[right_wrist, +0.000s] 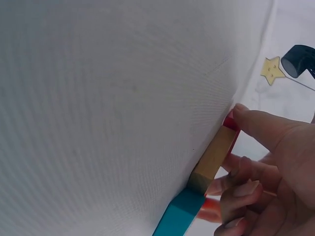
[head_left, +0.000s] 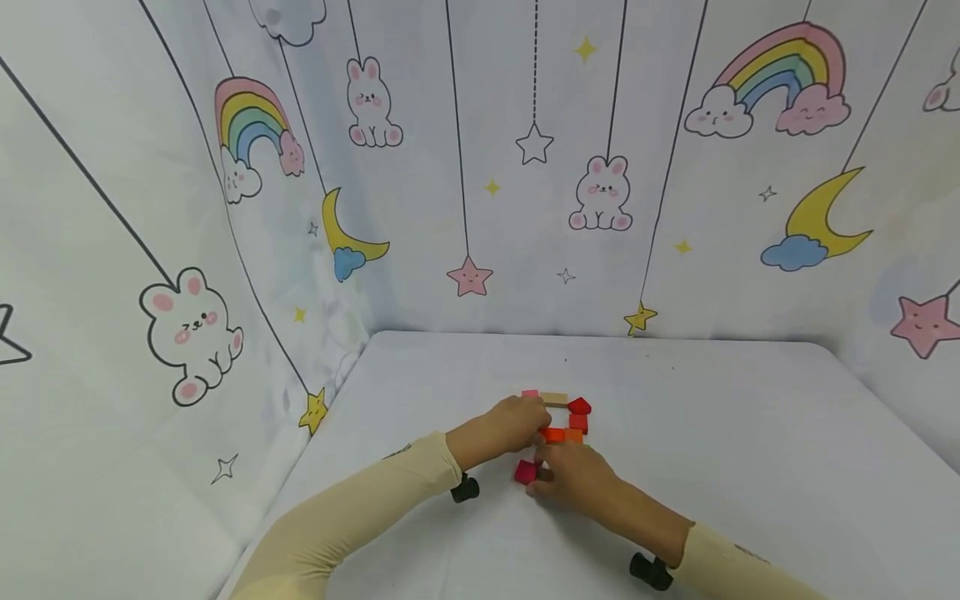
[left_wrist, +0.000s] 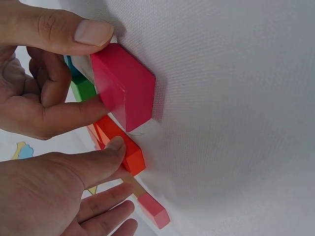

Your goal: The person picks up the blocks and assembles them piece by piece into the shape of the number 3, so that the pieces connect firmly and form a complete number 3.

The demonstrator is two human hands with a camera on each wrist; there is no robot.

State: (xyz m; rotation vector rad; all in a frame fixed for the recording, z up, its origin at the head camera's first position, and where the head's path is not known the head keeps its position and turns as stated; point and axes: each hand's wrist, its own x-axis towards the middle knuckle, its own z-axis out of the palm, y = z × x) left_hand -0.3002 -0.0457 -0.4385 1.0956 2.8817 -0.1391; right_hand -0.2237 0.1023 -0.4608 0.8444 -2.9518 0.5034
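My right hand [head_left: 581,482] pinches a crimson pentagonal block [left_wrist: 125,88] between thumb and a finger, at the near end of a block outline on the white table. In the right wrist view only a sliver of that block shows, beside a plain wooden block [right_wrist: 212,155] and a teal block [right_wrist: 178,214]. Just beyond it, my left hand [head_left: 512,423] holds an orange-red block [left_wrist: 134,158] with its thumb on one side; the fingers behind are partly hidden. Right of that lies an orange block [head_left: 573,436]. A green block [left_wrist: 83,90] shows behind the right hand's fingers.
Farther back in the outline lie a pink block [head_left: 530,392], another wooden block [head_left: 554,399], a red pentagonal block [head_left: 580,406] and a red block [head_left: 578,423]. The white table [head_left: 750,467] meets a patterned curtain [head_left: 525,300] at the back and left.
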